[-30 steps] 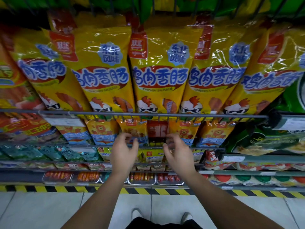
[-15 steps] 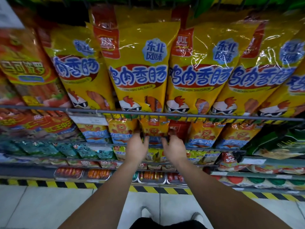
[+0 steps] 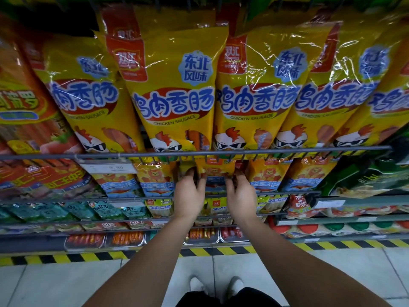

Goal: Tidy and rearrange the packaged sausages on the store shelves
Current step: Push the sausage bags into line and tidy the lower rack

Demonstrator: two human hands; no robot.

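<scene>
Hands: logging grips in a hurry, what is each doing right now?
Left hand: pinches the left edge of the small orange lion-print plastic sausage pack.
Right hand: pinches the same pack's right edge.

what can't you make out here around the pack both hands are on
All in the head view:
small orange lion-print sausage pack: sides covered by the left hand and right hand, top behind the grey wire rail.
white price tag: print mostly blurred.
green bags on the top shelf: cut off by the upper edge.
</scene>
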